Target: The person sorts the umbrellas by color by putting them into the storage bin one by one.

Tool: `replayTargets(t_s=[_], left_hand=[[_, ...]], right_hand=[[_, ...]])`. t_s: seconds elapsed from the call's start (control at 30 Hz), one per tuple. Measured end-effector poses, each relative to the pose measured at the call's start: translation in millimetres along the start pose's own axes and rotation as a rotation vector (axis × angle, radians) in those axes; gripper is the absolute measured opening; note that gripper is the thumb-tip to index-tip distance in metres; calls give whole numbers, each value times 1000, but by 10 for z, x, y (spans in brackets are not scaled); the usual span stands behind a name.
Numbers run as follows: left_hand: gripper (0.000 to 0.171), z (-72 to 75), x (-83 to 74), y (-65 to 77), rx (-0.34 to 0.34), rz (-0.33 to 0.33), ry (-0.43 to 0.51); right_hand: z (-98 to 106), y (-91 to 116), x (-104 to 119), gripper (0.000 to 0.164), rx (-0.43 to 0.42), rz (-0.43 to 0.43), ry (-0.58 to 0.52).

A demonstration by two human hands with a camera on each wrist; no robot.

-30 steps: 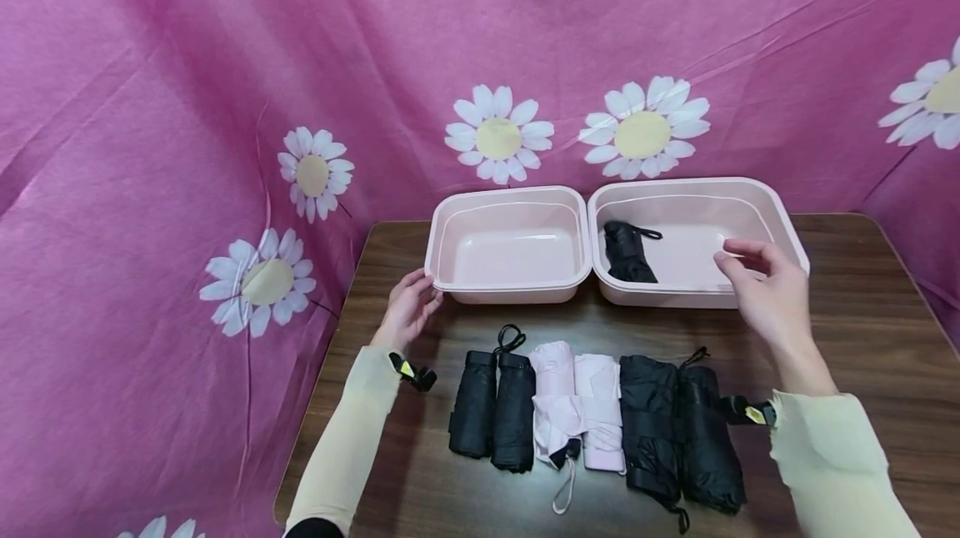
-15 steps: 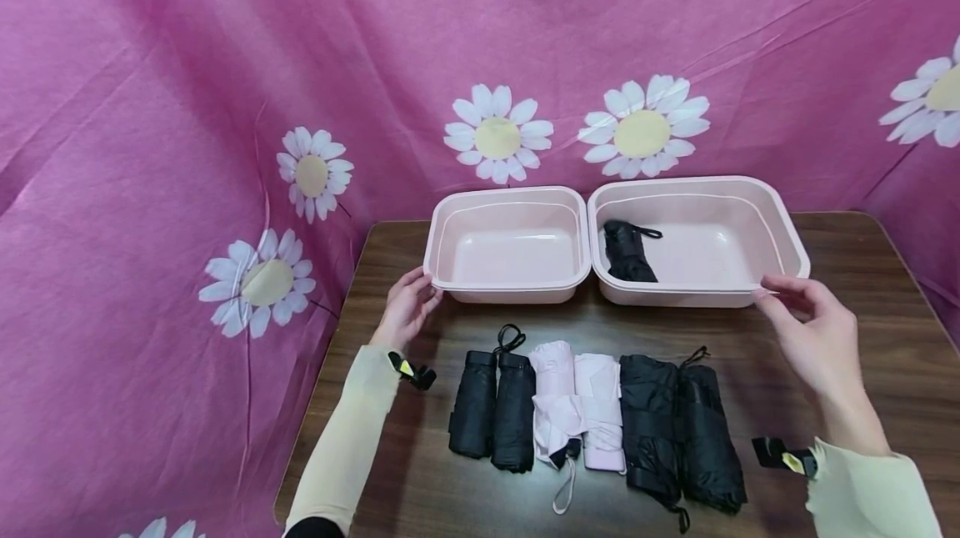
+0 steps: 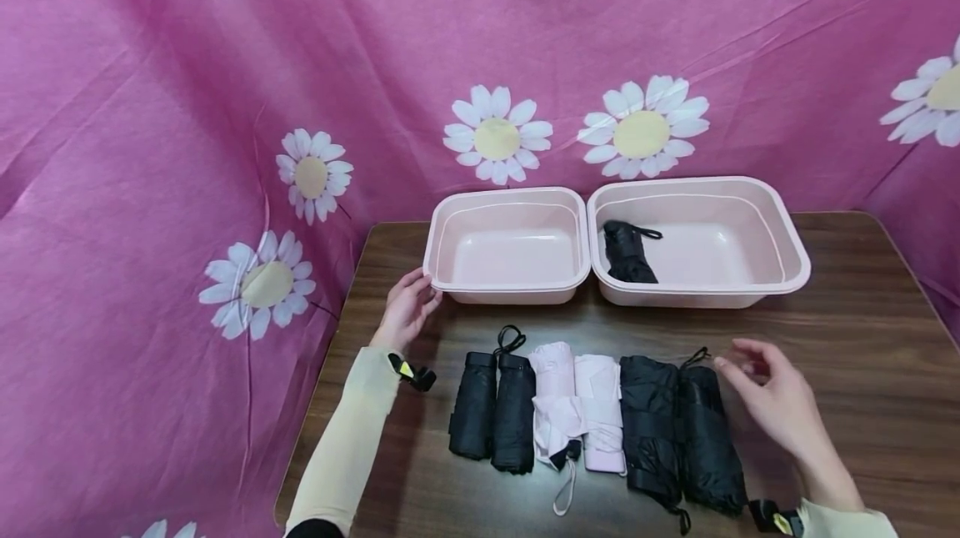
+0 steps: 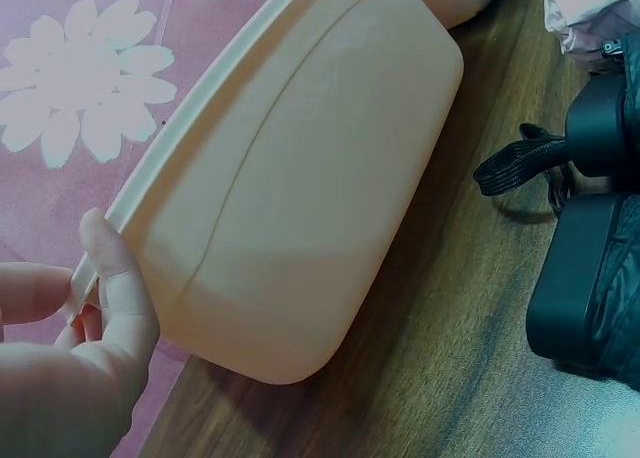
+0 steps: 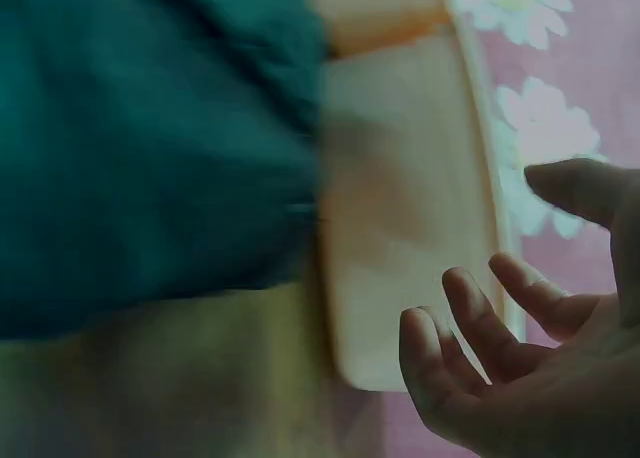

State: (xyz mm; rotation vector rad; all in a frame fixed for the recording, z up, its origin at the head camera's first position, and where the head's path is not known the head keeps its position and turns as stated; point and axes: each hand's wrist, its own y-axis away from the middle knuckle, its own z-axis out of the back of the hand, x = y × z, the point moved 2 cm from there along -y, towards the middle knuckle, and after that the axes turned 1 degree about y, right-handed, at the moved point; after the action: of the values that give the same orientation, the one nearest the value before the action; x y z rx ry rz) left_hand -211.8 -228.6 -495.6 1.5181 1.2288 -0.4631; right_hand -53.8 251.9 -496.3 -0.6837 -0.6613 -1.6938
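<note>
My left hand pinches the front left corner of the left pale pink bin; the left wrist view shows the thumb on the outside of its rim. My right hand is held with loosely bent fingers and nothing in them, just right of the rightmost folded black umbrella. Beside that umbrella lies another large black one. Two pale pink umbrellas and two smaller black ones continue the row to the left.
The larger right bin touches the left one and holds a folded black umbrella at its left end. Both stand at the back of the wooden table, before a pink flowered cloth.
My right hand has come out of the right bin, passed its front right corner, and moved down to the table near the rightmost black umbrella. The left hand stays on its bin's corner.
</note>
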Motion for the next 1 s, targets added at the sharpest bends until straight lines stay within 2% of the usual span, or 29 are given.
replayTargets(t_s=[0.13,0.3,0.37,0.5,0.77,1.0], left_hand=[[47,-11,12,-1,7,0,-4],[46,-10,21,-7,9,-6,-1],[45,-6,23,-8,5,-9,1],[44,0,20,-7,0,-9,7],[41,13,30,-19,1,-12,19],[41,10,31,-15,1,-15,16]], right_hand=[[-185,187,-121,65,104,-10,91],[-356,392,-236,77,123,43,160],[-407,454,-270,82,134,38,182],[-466,521,-302,92,198,-34,211],[-459,517,-253,100,320,-154,232],[-547,524,-312,121,467,-289,271]])
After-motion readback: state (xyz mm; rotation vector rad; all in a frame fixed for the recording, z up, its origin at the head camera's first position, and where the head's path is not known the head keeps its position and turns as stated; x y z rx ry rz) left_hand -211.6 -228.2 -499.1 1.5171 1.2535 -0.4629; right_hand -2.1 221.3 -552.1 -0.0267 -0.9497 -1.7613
